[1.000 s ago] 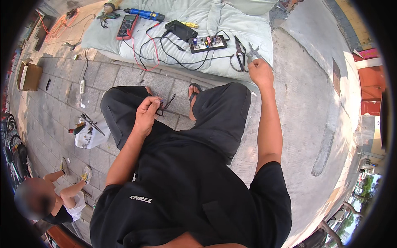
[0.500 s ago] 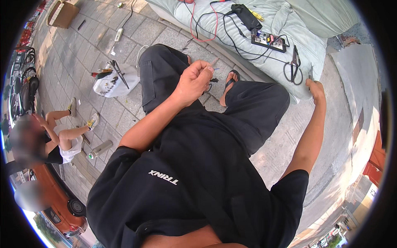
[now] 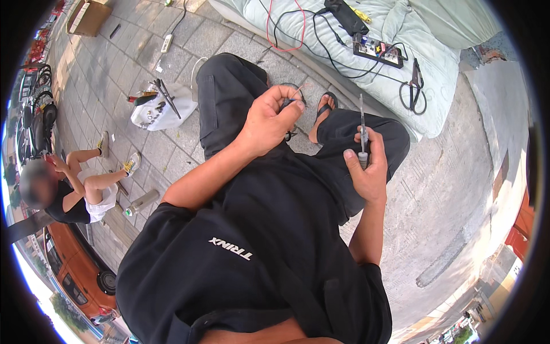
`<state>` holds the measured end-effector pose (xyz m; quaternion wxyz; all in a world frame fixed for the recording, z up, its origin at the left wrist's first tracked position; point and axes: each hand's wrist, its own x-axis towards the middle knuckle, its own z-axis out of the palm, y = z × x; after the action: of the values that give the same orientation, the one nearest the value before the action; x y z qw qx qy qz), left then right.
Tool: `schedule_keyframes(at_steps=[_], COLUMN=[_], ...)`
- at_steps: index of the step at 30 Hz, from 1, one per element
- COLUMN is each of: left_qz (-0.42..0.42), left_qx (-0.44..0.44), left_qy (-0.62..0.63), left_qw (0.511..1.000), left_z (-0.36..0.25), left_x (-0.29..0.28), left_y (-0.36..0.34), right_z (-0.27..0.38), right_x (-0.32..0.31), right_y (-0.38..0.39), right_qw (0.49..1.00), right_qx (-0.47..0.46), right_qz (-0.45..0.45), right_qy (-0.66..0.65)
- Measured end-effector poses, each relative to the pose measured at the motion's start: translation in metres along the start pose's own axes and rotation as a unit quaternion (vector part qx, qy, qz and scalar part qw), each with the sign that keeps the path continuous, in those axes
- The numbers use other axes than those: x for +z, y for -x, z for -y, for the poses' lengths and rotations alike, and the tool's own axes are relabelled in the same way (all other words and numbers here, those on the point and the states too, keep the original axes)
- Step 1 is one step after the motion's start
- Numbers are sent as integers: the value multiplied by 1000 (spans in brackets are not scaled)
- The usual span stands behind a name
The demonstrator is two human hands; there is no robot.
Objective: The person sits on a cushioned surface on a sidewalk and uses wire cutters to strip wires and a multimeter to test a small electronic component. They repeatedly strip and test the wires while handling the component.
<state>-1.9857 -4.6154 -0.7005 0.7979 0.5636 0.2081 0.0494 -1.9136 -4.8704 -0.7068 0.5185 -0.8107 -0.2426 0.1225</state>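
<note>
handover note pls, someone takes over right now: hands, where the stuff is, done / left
Left hand: raised over the left knee, fingers pinched on a thin wire.
Right hand: gripping a slim screwdriver-like tool, shaft pointing up.
Circuit board, black box, red and black leads and pliers lie on the pale cloth ahead. White bag of tools on the paving to the left.
Done: wire and tool both in hand.
Left: tool tip and wire are apart; no contact yet.
</note>
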Motion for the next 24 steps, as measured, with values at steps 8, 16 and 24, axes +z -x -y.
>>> schedule_keyframes(at_steps=[8, 16, 24], left_qz=[45, 52, 48], left_qx=[44, 116, 103], left_qy=[-14, -67, -77], left_qw=[998, 990, 991], left_z=[13, 21, 23], left_x=[-10, -15, -24], left_y=[15, 30, 35], right_z=[10, 23, 20], right_x=[24, 36, 48], right_y=[-9, -12, -6], right_qw=[990, 977, 974], right_qx=[-77, -166, -180], right_qz=[108, 86, 44], right_qy=[54, 100, 131])
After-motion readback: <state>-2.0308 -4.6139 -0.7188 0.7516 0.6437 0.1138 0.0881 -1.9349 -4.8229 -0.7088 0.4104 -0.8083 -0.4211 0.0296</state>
